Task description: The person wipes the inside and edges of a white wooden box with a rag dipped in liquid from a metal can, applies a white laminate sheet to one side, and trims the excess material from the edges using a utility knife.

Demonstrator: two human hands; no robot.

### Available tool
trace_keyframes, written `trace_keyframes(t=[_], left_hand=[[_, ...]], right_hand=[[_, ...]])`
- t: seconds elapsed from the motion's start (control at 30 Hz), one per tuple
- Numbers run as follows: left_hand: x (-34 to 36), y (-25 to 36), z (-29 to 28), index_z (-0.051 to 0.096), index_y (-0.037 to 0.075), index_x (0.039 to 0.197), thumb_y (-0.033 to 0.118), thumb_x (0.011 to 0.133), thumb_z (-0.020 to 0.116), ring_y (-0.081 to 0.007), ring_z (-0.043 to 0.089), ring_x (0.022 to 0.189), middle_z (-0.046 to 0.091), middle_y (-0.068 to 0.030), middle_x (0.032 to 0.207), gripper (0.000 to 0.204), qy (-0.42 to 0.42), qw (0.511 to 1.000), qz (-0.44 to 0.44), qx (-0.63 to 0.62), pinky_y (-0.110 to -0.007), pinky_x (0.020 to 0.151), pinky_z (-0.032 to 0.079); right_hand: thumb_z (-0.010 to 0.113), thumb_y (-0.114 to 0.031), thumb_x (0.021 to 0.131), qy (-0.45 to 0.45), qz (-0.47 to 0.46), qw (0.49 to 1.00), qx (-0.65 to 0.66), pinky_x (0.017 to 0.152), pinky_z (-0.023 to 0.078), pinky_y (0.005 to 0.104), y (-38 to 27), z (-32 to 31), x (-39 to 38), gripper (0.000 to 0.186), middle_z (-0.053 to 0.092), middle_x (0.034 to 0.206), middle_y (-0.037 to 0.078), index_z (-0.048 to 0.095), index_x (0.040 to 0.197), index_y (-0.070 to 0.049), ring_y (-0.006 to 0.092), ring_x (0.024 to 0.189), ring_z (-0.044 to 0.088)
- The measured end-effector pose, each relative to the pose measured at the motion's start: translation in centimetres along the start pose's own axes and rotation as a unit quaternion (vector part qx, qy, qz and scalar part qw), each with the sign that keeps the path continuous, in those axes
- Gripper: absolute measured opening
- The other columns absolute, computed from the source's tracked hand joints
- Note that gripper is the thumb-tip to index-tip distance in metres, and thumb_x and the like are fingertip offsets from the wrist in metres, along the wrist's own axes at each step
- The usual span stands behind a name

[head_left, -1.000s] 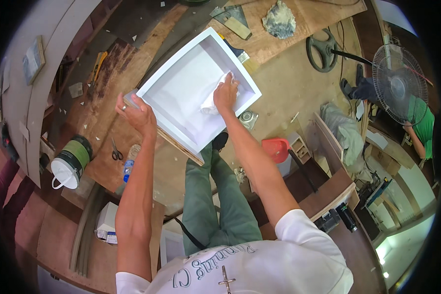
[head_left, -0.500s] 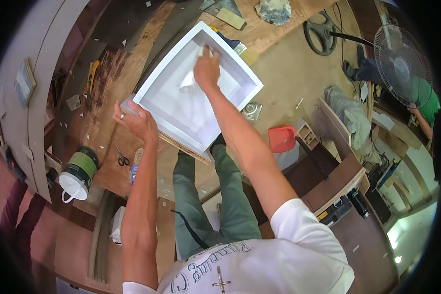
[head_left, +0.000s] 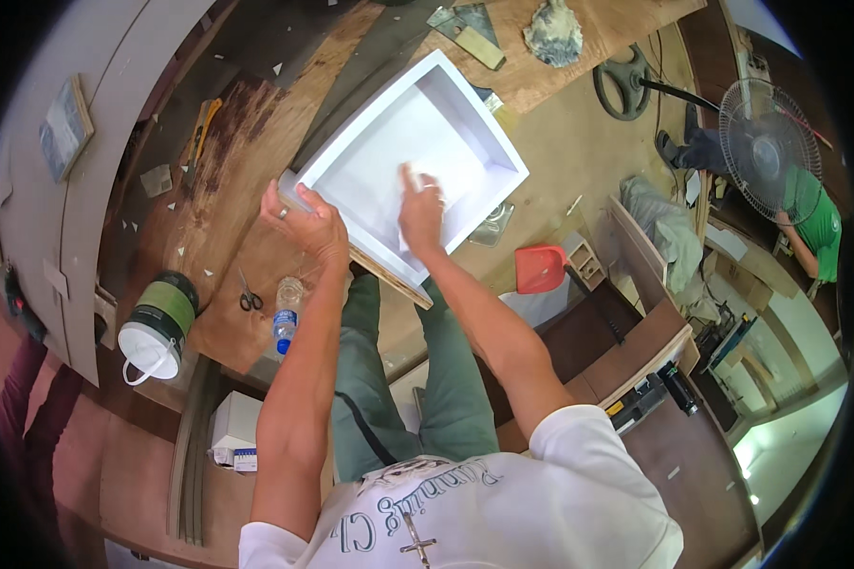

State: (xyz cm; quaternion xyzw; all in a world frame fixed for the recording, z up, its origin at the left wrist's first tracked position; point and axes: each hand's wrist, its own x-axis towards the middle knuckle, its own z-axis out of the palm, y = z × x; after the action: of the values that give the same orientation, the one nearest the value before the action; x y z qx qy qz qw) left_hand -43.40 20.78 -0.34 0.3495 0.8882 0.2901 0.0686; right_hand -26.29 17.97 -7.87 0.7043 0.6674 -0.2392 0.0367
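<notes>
A white open box (head_left: 479, 133) lies tilted across the workbench edge, with a wooden board (head_left: 389, 279) under its near left side. My left hand (head_left: 304, 223) grips the box's left corner, a ring on one finger. Inside the box, my right hand (head_left: 420, 213) is closed on a white cloth (head_left: 406, 241), partly hidden by the hand and blurred, lower left of the middle of the box's floor.
Around the bench (head_left: 228, 218) are a paint bucket (head_left: 157, 327), scissors (head_left: 250, 296), a bottle (head_left: 286, 318), a cutter (head_left: 204, 128) and a crumpled rag (head_left: 552, 33). At right are a red dustpan (head_left: 541, 268), a fan (head_left: 769, 147) and another person in green (head_left: 816, 228).
My right hand has swept up and left with the cloth, then back down toward the near side of the box. The box and my left hand have shifted slightly right in view.
</notes>
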Motion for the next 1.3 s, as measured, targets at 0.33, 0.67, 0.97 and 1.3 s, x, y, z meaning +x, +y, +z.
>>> trace_keyframes(t=[0.33,0.67,0.97,1.3], left_hand=[[-0.6,1.6,1.2,0.046,0.000,0.137,0.009,0.096,0.061,-0.0436,0.046,0.127,0.047,-0.0241,0.132,0.044,-0.018,0.998,-0.015,-0.055,-0.056,0.108,0.037],[-0.2,1.8,0.6,0.045,-0.003,0.138,0.008,0.097,0.061,-0.0430,0.046,0.127,0.046,-0.0252,0.132,0.045,-0.016,0.998,-0.034,-0.051,-0.053,0.109,0.037],[-0.6,1.3,0.9,0.045,-0.003,0.137,0.010,0.098,0.061,-0.0433,0.047,0.124,0.047,-0.0255,0.129,0.045,-0.006,1.000,-0.021,-0.015,-0.052,0.108,0.039],[-0.9,2.4,1.4,0.044,-0.001,0.139,0.012,0.100,0.058,-0.0431,0.048,0.124,0.046,-0.0262,0.131,0.043,-0.012,0.998,-0.026,-0.048,-0.050,0.108,0.038]], right_hand=[[0.056,-0.003,0.094,0.090,-0.108,0.990,-0.022,0.096,0.051,0.0494,7.9,-5.7,10.6,0.054,0.059,0.131,0.027,0.063,0.143,-0.025,0.0396,0.115,0.062],[0.062,-0.018,0.090,-0.241,-0.446,0.860,-0.062,0.101,0.048,0.0424,11.0,-7.9,11.4,0.025,0.066,0.130,-0.001,0.082,0.097,-0.031,0.0249,0.125,0.058],[0.064,-0.027,0.089,-0.309,-0.561,0.767,-0.045,0.103,0.050,0.0419,8.3,-3.1,4.8,0.019,0.067,0.133,0.000,0.082,0.092,-0.032,0.0245,0.123,0.061],[0.058,-0.009,0.093,-0.033,-0.365,0.930,-0.029,0.086,0.057,0.0453,4.2,-5.1,12.1,0.042,0.063,0.130,0.016,0.070,0.129,-0.027,0.0351,0.115,0.063]])
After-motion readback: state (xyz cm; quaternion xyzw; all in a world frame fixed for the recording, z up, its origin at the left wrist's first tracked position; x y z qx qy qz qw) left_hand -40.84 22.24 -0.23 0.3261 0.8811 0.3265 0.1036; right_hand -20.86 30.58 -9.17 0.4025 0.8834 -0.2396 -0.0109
